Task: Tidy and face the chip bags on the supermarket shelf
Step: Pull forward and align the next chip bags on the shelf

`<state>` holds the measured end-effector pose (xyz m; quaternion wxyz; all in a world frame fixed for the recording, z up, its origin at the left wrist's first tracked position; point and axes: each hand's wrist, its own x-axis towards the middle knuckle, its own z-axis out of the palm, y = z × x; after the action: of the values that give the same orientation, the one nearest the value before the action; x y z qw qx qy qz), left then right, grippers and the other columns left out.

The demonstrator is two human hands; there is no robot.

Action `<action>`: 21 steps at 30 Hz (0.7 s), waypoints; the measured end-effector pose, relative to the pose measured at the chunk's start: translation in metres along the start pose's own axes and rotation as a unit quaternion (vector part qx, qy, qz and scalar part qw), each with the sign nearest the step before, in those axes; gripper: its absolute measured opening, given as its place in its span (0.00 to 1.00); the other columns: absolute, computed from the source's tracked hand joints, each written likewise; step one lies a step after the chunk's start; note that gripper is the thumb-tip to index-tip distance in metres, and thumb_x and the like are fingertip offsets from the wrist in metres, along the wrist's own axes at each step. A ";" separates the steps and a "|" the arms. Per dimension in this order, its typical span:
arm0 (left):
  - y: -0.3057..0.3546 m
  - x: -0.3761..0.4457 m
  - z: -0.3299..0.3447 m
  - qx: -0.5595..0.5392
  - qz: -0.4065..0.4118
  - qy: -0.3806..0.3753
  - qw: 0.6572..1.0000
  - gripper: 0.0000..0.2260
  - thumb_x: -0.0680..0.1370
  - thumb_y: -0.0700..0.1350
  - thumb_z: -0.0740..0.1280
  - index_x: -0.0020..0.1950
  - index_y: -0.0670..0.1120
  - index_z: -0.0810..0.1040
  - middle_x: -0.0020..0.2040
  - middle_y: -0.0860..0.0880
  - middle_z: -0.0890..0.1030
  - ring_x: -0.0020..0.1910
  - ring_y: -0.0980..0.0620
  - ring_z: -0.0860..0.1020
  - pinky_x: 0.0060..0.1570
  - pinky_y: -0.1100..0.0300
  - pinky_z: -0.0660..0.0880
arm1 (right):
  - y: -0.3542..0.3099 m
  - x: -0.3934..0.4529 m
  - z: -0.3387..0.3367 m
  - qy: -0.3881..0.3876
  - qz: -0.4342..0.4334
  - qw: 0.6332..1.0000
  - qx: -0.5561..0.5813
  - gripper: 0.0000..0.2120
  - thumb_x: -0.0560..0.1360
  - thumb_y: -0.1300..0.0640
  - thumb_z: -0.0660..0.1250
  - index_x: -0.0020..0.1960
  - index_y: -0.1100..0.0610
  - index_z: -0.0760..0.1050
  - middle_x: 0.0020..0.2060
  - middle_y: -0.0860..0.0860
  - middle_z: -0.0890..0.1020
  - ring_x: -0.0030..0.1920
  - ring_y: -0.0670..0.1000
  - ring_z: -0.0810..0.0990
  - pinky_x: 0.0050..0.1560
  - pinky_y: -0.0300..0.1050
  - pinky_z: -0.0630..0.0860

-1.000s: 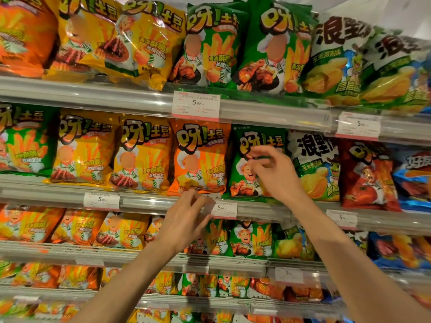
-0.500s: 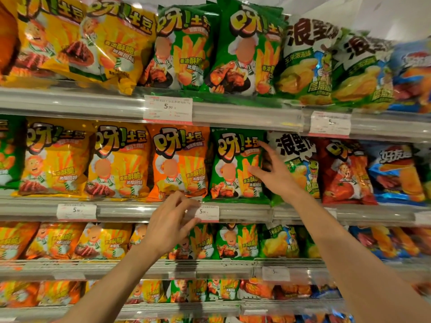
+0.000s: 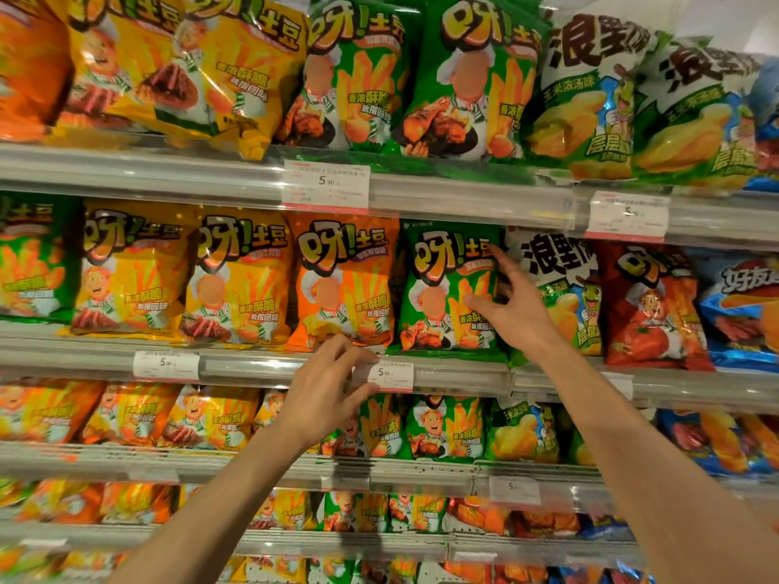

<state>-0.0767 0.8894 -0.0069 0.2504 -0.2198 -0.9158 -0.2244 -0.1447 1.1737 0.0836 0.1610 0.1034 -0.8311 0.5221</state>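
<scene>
A green chip bag (image 3: 442,288) stands upright on the second shelf, facing out. My right hand (image 3: 516,307) rests flat on its right edge, fingers spread, between it and the white-and-green bag (image 3: 556,297) beside it. An orange bag (image 3: 343,284) stands to the green bag's left. My left hand (image 3: 329,385) hovers at the shelf rail (image 3: 253,366) below the orange bag, fingers loosely curled just left of a price tag (image 3: 390,375), holding nothing.
Rows of yellow bags (image 3: 240,276), a red bag (image 3: 651,305) and blue bags (image 3: 746,309) fill the same shelf. Shelves above and below are packed with similar bags. Clear plastic rails with price tags (image 3: 326,187) run along each shelf front.
My right hand has opened from a pinch on the green bag's front and slid to its right edge. The green bag now stands straighter. The left hand stayed by the price tag.
</scene>
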 end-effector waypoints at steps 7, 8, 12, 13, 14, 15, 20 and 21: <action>-0.001 -0.001 0.000 -0.004 0.004 0.002 1.000 0.18 0.75 0.52 0.74 0.63 0.48 0.78 0.52 0.50 0.74 0.52 0.49 0.75 0.45 0.54 0.76 | 0.000 -0.003 0.005 0.009 -0.004 1.000 -0.010 0.41 0.75 0.59 0.75 0.80 0.45 0.56 0.58 0.29 0.69 0.65 0.41 0.71 0.56 0.26 0.73; -0.001 -0.001 0.000 -0.005 0.005 0.004 1.000 0.18 0.75 0.51 0.74 0.62 0.48 0.78 0.52 0.50 0.74 0.52 0.49 0.75 0.45 0.54 0.76 | -0.001 -0.006 0.006 0.013 -0.004 1.000 -0.007 0.40 0.76 0.59 0.74 0.80 0.45 0.56 0.60 0.31 0.70 0.65 0.41 0.71 0.58 0.29 0.73; 0.000 -0.005 0.002 0.004 0.011 0.010 1.000 0.18 0.76 0.52 0.73 0.63 0.47 0.78 0.53 0.48 0.75 0.53 0.47 0.75 0.44 0.51 0.76 | -0.002 -0.031 0.018 0.052 -0.010 0.998 -0.017 0.36 0.78 0.52 0.71 0.80 0.48 0.55 0.70 0.42 0.70 0.69 0.44 0.70 0.72 0.52 0.69; 0.001 -0.007 0.003 0.003 0.008 0.017 1.000 0.18 0.76 0.52 0.73 0.63 0.47 0.78 0.54 0.48 0.75 0.54 0.46 0.75 0.44 0.51 0.76 | 0.000 -0.042 0.021 0.064 -0.007 0.997 -0.030 0.37 0.78 0.49 0.70 0.81 0.48 0.53 0.74 0.44 0.68 0.72 0.45 0.68 0.74 0.53 0.67; 0.002 -0.011 0.004 -0.006 0.003 0.028 1.000 0.18 0.77 0.52 0.72 0.64 0.47 0.78 0.55 0.47 0.75 0.55 0.46 0.74 0.45 0.52 0.76 | 0.003 -0.054 0.025 0.073 -0.009 0.996 -0.049 0.39 0.78 0.45 0.69 0.81 0.47 0.51 0.77 0.46 0.65 0.75 0.45 0.64 0.76 0.51 0.63; 0.003 -0.015 0.005 -0.020 -0.003 0.040 0.999 0.18 0.77 0.52 0.72 0.64 0.46 0.78 0.56 0.47 0.75 0.57 0.47 0.74 0.47 0.52 0.76 | 0.007 -0.068 0.029 0.076 -0.016 0.994 -0.073 0.39 0.78 0.41 0.67 0.81 0.45 0.50 0.79 0.45 0.62 0.76 0.43 0.60 0.77 0.46 0.59; 0.008 -0.046 0.017 -0.077 -0.035 0.060 0.995 0.18 0.80 0.55 0.67 0.68 0.50 0.75 0.64 0.49 0.71 0.65 0.49 0.69 0.62 0.60 0.67 | 0.033 -0.140 0.047 0.086 -0.047 0.979 -0.182 0.32 0.80 0.37 0.59 0.80 0.47 0.56 0.80 0.45 0.59 0.78 0.37 0.52 0.77 0.38 0.51; 0.009 -0.053 0.021 -0.083 -0.043 0.061 0.994 0.18 0.80 0.56 0.66 0.68 0.51 0.75 0.65 0.49 0.71 0.66 0.49 0.69 0.62 0.60 0.66 | 0.040 -0.154 0.050 0.077 -0.037 0.976 -0.200 0.32 0.80 0.37 0.57 0.80 0.49 0.58 0.79 0.45 0.59 0.78 0.40 0.53 0.79 0.45 0.54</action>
<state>-0.0384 0.8916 -0.0499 0.2765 -0.1860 -0.8857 -0.3231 -0.0237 1.1465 -0.0278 0.2610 0.0593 -0.8996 0.3451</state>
